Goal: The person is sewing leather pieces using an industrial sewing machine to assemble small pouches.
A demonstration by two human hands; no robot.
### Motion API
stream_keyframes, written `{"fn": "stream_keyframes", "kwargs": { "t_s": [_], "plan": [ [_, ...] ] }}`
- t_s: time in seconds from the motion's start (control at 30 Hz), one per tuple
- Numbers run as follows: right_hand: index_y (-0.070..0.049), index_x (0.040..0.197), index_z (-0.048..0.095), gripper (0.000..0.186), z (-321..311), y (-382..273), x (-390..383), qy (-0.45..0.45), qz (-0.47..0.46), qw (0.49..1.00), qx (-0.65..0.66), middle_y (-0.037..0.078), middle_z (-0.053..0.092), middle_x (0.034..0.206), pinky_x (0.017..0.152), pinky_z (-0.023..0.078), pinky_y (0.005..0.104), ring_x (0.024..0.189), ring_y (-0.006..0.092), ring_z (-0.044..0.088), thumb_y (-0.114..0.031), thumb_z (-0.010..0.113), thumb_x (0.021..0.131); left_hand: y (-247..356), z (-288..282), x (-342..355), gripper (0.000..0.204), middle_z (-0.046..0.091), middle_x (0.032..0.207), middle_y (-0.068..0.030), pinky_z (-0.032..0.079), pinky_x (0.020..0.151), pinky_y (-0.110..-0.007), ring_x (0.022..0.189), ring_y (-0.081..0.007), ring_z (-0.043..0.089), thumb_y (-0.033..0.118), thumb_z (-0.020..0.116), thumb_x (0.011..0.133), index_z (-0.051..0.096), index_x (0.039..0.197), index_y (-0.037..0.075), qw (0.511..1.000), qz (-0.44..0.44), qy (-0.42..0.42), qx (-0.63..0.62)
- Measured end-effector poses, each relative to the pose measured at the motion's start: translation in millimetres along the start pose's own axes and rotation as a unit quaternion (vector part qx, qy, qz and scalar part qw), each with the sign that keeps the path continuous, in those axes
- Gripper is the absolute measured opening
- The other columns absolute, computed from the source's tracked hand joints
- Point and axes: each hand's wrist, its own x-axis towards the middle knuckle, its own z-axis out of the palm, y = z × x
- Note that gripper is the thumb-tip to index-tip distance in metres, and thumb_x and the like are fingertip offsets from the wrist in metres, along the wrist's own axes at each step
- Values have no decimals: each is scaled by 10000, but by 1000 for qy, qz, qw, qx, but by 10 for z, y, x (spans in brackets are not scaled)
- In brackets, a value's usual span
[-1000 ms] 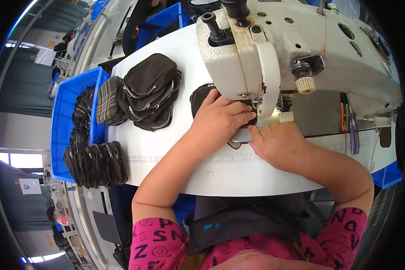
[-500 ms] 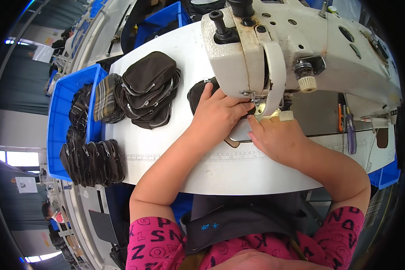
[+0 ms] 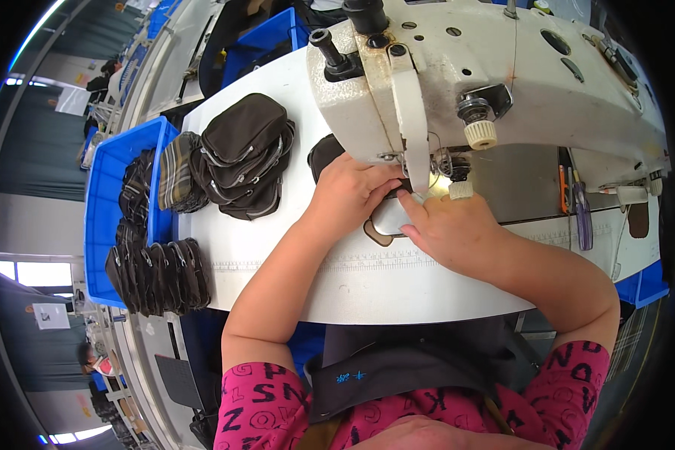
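Note:
A dark fabric pouch [image 3: 322, 151] lies partly under the sewing machine's white head [image 3: 360, 105], by the presser foot and lit needle area. My left hand [image 3: 345, 191] presses and holds it with bent fingers close together, tips beside the foot. My right hand [image 3: 454, 232] has its index finger reaching to the pouch's edge, thumb apart over the metal plate [image 3: 388, 217], other fingers partly hidden. Much of the pouch is covered by my left hand and the machine.
Stacked brown pouches [image 3: 244, 127] and folded plaid pieces [image 3: 176, 169] sit at the left. A blue bin [image 3: 101, 217] holds dark bundles, with more pouches [image 3: 157, 274] before it. A purple-handled screwdriver [image 3: 583, 214] lies at the right. Another person [image 3: 94, 358] is far left.
My right index fingertip has edged away from me, closer to the presser foot. My left hand stays on the pouch, its fingers slightly shifted. The view has moved a little.

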Motion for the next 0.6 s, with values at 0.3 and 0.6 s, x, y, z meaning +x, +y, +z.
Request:
{"fn": "stream_keyframes", "kwargs": {
  "t_s": [0.3,0.6],
  "plan": [
    [30,1275,659,471,1,-19,32,-9,-9,1000,-9,31,619,615,507,466,366,526,208,615,-353,645,1001,-27,-12,24,203,748,883,-68,553,723,-394,831,-274,720,90,801,840,792,1032,153,998,41,25,42],
    [-52,1270,684,473,10,-29,31,-43,19,998,-35,45,684,743,513,521,350,659,199,688,-403,697,954,-14,27,4,156,770,991,-31,559,860,-384,983,-281,685,176,805,816,815,967,143,1000,-12,12,22]
  ]
}}
